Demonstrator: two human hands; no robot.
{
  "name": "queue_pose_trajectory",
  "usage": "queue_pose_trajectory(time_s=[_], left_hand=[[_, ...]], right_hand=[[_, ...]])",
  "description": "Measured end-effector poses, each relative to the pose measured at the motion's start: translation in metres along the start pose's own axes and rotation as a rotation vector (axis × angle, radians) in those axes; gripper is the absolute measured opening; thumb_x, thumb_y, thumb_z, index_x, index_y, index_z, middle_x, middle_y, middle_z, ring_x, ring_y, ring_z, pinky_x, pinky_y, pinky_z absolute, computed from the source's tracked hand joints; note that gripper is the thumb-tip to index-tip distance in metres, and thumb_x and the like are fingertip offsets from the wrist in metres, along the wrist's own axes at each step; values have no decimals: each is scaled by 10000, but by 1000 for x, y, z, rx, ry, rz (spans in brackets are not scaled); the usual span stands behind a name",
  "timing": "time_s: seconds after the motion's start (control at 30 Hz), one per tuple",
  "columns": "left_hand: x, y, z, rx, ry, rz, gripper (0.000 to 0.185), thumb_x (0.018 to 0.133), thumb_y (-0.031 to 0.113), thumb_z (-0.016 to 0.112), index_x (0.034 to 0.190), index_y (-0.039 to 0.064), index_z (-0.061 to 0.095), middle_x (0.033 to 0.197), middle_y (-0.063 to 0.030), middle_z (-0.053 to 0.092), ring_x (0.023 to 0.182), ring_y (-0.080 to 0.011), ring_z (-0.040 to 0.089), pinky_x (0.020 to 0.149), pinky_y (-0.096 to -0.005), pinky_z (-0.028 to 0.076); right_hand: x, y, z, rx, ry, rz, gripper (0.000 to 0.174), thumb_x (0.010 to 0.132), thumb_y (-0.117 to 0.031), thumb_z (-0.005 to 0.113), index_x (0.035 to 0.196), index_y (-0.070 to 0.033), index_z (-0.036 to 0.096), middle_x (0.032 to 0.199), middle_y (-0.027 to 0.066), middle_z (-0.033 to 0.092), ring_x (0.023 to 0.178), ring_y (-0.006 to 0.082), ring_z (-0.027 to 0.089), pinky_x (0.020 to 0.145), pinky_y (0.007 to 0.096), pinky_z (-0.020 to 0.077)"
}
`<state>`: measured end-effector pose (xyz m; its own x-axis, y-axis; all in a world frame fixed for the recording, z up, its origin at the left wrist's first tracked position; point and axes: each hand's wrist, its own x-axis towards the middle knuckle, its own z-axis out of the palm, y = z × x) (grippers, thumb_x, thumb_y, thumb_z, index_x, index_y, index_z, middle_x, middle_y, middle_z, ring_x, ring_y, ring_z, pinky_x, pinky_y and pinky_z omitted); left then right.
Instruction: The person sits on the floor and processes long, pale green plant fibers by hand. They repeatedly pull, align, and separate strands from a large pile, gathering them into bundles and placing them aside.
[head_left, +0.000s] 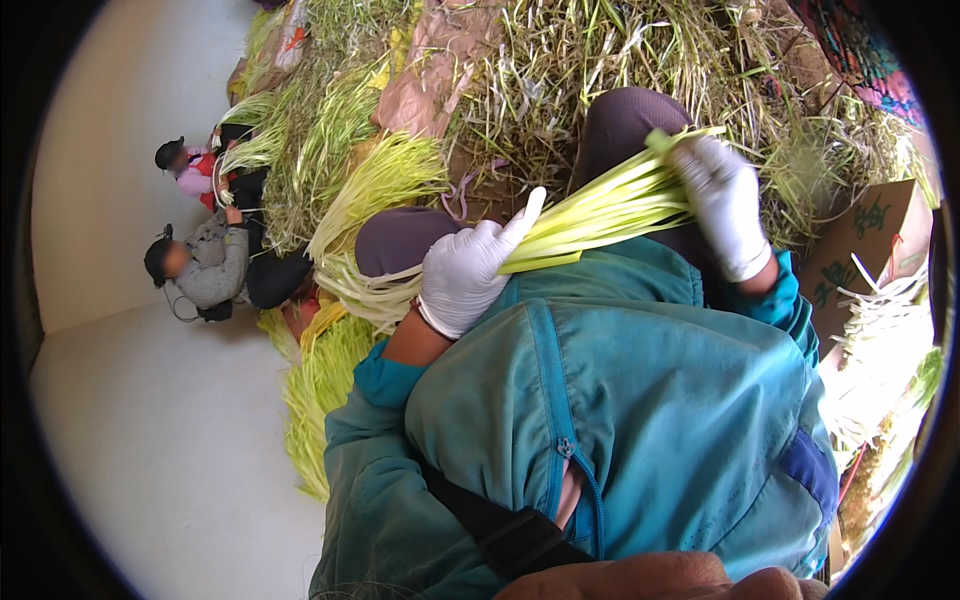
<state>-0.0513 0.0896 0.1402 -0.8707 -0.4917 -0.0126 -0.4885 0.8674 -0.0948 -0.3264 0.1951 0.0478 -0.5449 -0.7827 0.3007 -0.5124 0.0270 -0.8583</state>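
Note:
A bundle of yellow-green leaf stalks, perhaps garlic chives (607, 206), lies slantwise above my lap between my gloved hands. My left hand (469, 270), in a white glove, grips its lower left end, thumb raised. White stalk ends show to the left of this hand; whether they belong to the same bundle I cannot tell. At the upper right end, my right hand (716, 199), also in a white glove, has its fingers closed on the leaf tips. Beside my left knee rests a loose pile of pale yellow-green stalks (379, 184).
Dry leaf litter (600, 52) covers the ground ahead. More yellow-green stalks (330, 397) lie at left, along a pale wall (172, 420). Two people (214, 259) sit at far left among stalks. A cardboard box (862, 232) and white stalks (881, 360) stand at right.

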Motion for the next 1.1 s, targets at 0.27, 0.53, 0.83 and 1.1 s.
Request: queue_pose_trajectory(time_s=[0.27,0.53,0.83,1.1], left_hand=[[16,-35,-9,-1338,-430,-343,708,737,30,742,1391,40,472,933,-68,669,714,-137,629,625,-277,520],[44,-46,-9,-1804,-770,-574,518,767,131,697,1240,-8,537,923,-170,687,679,-190,665,578,-275,535],[41,-47,3,-1964,-691,-572,460,862,179,588,1260,-39,520,945,-243,686,659,-235,684,594,-312,580],[49,-32,-12,-2051,-749,-647,495,831,200,555,1239,-79,532,990,-291,668,740,-314,699,586,-367,583]], right_hand=[[10,152,-123,-347,91,271,297,921,-173,603,1214,-137,639,763,37,640,576,156,574,570,282,454],[-5,112,-126,-503,201,242,431,913,-124,644,1329,-216,582,1014,48,700,774,158,659,697,306,515],[7,-58,-36,-306,-274,-585,459,802,-124,678,1253,-136,593,1079,70,672,801,265,643,678,366,507],[20,-19,-6,-269,-64,-364,355,833,-81,665,1184,-135,663,803,96,633,725,261,630,661,330,506]])
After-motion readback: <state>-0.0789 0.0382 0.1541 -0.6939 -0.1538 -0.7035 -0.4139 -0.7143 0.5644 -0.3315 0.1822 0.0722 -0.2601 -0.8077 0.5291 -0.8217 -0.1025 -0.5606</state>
